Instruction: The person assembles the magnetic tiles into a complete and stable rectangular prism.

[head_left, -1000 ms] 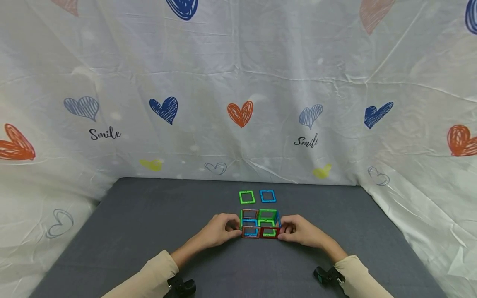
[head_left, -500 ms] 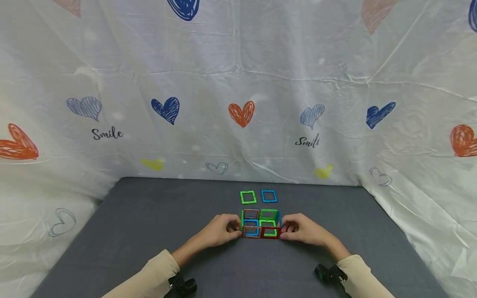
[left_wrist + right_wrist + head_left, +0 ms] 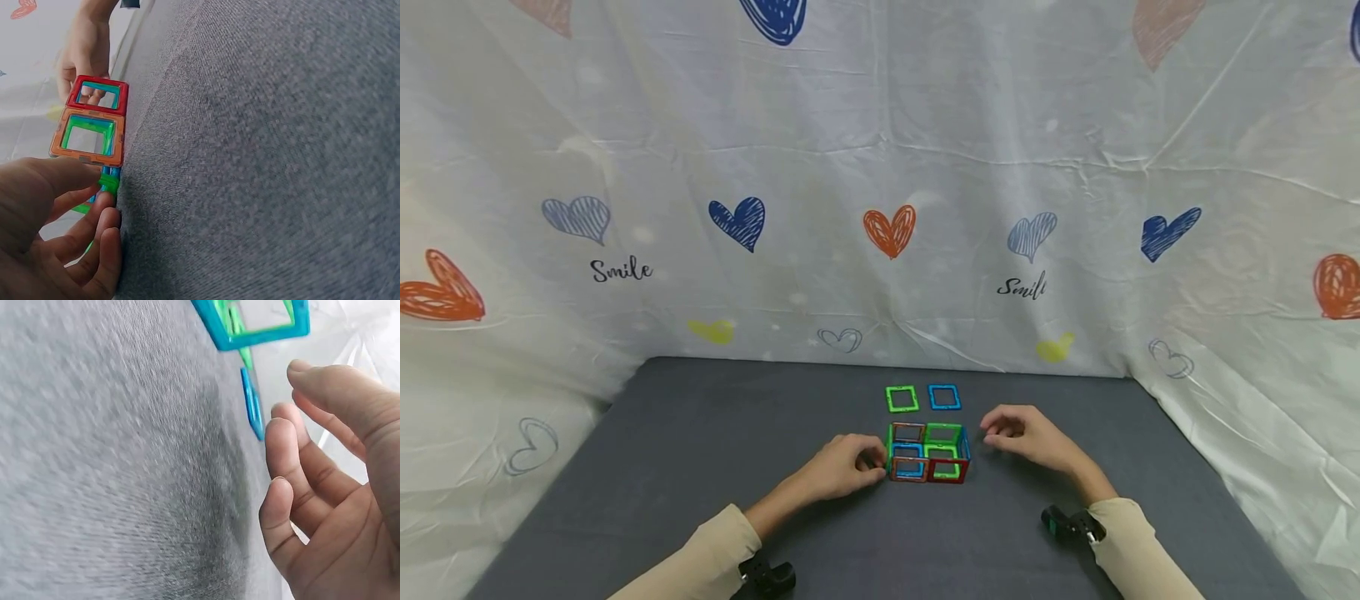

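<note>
A low, open-topped box of magnetic tiles (image 3: 929,472) stands on the dark table. Its near side joins an orange tile (image 3: 81,155) and a red tile (image 3: 124,97). Green and blue frames make up its floor and other walls. At the left end, my left hand (image 3: 846,467) pinches a green tile (image 3: 109,182) between thumb and fingers. My right hand (image 3: 1028,435) hovers off the box's right end, fingers loosely bent and holding nothing. In the right wrist view a blue end tile (image 3: 262,339) is apart from its fingertips.
Behind the box lie two loose square tiles, a green one (image 3: 903,410) and a blue one (image 3: 946,407). The dark cloth-covered table (image 3: 737,417) ends at a white curtain (image 3: 805,283) printed with hearts.
My right hand has let go of the box's right end and moved back and to the right. The left hand keeps its place at the left end, and the box stands as before.
</note>
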Demonstrator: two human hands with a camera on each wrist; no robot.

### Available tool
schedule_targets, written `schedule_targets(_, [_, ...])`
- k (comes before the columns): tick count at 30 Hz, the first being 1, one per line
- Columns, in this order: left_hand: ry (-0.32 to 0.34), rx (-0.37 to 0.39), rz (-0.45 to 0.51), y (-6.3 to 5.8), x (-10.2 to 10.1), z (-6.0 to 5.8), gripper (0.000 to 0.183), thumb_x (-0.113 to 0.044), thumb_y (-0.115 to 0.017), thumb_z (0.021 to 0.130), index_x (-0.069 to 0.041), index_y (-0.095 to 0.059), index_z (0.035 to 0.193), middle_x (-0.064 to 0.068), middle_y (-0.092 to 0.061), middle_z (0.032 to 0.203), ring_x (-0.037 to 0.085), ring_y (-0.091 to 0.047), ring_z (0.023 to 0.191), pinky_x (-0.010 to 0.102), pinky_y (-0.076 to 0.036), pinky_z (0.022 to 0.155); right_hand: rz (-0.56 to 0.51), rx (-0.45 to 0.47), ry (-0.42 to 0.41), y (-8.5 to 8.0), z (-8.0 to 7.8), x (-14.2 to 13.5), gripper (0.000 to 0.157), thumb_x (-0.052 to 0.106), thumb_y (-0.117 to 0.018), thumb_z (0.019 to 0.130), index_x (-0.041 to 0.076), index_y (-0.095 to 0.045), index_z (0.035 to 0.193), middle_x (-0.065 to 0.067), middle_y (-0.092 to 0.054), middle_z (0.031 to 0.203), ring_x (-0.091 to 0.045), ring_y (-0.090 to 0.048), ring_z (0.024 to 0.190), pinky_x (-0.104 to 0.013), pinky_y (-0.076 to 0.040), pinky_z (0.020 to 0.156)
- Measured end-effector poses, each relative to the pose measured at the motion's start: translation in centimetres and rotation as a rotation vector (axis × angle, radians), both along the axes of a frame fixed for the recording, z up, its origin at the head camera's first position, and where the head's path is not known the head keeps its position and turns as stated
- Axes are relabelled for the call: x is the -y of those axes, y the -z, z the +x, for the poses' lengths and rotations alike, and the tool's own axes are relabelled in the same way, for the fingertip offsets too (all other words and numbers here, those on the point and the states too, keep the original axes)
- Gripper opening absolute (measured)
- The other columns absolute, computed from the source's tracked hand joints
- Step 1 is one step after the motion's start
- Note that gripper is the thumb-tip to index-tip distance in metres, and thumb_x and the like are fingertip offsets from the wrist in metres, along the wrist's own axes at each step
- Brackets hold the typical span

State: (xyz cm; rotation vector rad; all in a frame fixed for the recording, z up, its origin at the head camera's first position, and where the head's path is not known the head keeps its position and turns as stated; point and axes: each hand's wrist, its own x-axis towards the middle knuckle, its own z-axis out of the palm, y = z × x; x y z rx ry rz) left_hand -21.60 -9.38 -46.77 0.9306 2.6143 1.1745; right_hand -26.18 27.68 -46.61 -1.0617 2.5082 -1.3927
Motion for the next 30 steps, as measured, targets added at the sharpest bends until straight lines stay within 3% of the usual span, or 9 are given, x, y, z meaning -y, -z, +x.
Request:
schedule_targets(5, [0.005,0.006,-0.003,0.0,0.0,0.0,0.009,-0.009,-0.076,0.093,-0.015,-0.071,0.098,-0.008,-0.067,0.09,0.004,-0.064,0.075,0.026,-0.053,0.066,-0.013,-0.015,0.03,0.0,-1.0,0.0,0.016,0.001,-0.072,0.095,-0.004,-0.069,0.11,-0.007,-0.069,0.094,-0.023,-0.066,0.075,-0.029,-0.054,0.065])
schedule_targets(10, [0.006,0.015,-0.009,0.1,-0.1,-0.1,0.008,-0.01,-0.076,0.093,-0.015,-0.071,0.098,-0.008,-0.067,0.091,0.004,-0.064,0.074,0.026,-0.053,0.066,0.027,-0.028,0.072,0.1,-2.3,0.4,0.022,0.011,-0.075,0.094,-0.001,-0.069,0.112,-0.006,-0.067,0.092,-0.022,-0.063,0.076,-0.03,-0.052,0.066])
schedule_targets(15, [0.013,0.01,-0.017,0.1,-0.1,-0.2,0.008,-0.01,-0.077,0.093,-0.014,-0.071,0.097,-0.007,-0.067,0.09,0.005,-0.064,0.074,0.026,-0.053,0.066,0.099,-0.026,0.111,0.2,-3.7,1.0,0.034,0.018,-0.081,0.09,0.003,-0.069,0.118,-0.003,-0.064,0.095,-0.02,-0.059,0.081,-0.031,-0.05,0.071])
schedule_targets(23, [0.019,0.012,-0.028,-0.1,-0.2,-0.1,0.008,-0.009,-0.077,0.092,-0.013,-0.07,0.096,-0.007,-0.067,0.091,0.004,-0.063,0.074,0.026,-0.053,0.066,0.161,-0.021,0.11,0.2,-4.9,2.0,0.058,0.025,-0.087,0.085,0.003,-0.061,0.133,-0.012,-0.061,0.105,-0.026,-0.057,0.09,-0.04,-0.049,0.08])
schedule_targets(30, [0.019,0.019,-0.039,-0.3,-0.2,-0.1,0.009,-0.008,-0.076,0.093,-0.013,-0.07,0.097,-0.006,-0.066,0.091,0.005,-0.063,0.074,0.026,-0.053,0.066,0.221,-0.019,0.147,0.3,-6.1,3.0,0.066,0.03,-0.088,0.083,0.005,-0.059,0.137,-0.009,-0.059,0.108,-0.024,-0.055,0.092,-0.044,-0.047,0.083])
